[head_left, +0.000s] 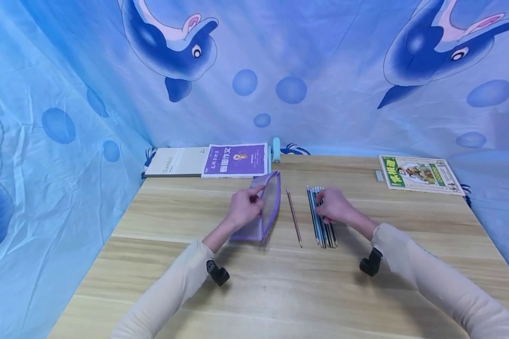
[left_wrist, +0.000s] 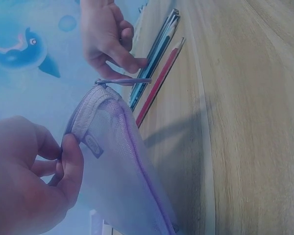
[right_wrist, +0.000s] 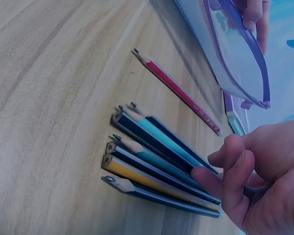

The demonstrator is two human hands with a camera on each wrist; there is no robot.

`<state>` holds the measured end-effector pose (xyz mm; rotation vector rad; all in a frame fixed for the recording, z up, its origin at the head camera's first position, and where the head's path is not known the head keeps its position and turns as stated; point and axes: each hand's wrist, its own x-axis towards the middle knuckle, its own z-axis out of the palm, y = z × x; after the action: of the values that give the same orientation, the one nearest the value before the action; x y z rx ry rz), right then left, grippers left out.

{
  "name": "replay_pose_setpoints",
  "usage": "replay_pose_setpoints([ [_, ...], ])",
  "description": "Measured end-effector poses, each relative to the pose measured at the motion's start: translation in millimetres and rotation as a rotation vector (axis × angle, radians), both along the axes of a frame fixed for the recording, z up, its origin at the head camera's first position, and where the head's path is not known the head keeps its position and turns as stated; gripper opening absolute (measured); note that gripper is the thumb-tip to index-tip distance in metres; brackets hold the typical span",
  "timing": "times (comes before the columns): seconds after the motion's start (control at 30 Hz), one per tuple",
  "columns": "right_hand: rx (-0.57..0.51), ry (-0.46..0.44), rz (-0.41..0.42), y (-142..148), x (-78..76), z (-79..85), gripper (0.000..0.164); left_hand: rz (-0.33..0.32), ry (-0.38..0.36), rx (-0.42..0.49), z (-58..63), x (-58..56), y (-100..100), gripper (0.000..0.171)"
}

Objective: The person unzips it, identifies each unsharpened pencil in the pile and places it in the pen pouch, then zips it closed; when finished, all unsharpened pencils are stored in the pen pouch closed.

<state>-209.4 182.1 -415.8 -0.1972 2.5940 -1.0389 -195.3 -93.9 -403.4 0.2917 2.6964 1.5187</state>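
In the head view my left hand (head_left: 247,207) grips the edge of a translucent purple-trimmed zip pencil pouch (head_left: 273,221), whose mouth gapes toward the right. The left wrist view shows thumb and fingers pinching the zipper edge of the mesh pouch (left_wrist: 120,166). My right hand (head_left: 334,205) is over a row of several pencils (head_left: 318,226), dark, light blue and yellow. One fingertip (right_wrist: 206,180) touches them in the right wrist view, and the other fingers are loosely bent. A single red pencil (head_left: 294,217) lies between the pouch and the row.
Along the table's back edge lie a pale Gambit book (head_left: 176,161), a purple book (head_left: 237,160) and a light-blue stapler-like object (head_left: 276,149). A green-and-white booklet (head_left: 422,175) lies at the back right beside a small grey block (head_left: 379,176). Blue dolphin-print curtain (head_left: 258,56) hangs behind.
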Motion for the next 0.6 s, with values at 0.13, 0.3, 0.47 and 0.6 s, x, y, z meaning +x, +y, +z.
replay_pose_setpoints([
  [0.13, 0.005, 0.003, -0.002, -3, 0.0, -1.0, 0.023, 0.003, -0.01, -0.002, -0.6, -0.4, 2, 0.053],
  [0.3, 0.074, 0.038, -0.001, -8, -0.1, -2.7, 0.009, -0.002, 0.001, 0.013, -1.5, 0.1, 3, 0.052],
  [0.47, 0.142, 0.052, 0.007, -12, -1.7, -4.4, 0.011, 0.001, 0.021, 0.009, -0.9, 0.9, 4, 0.052],
  [0.6, 0.168, 0.065, 0.021, -14, -3.6, -4.9, 0.013, 0.0, 0.014, 0.003, -0.8, 1.2, 3, 0.052],
])
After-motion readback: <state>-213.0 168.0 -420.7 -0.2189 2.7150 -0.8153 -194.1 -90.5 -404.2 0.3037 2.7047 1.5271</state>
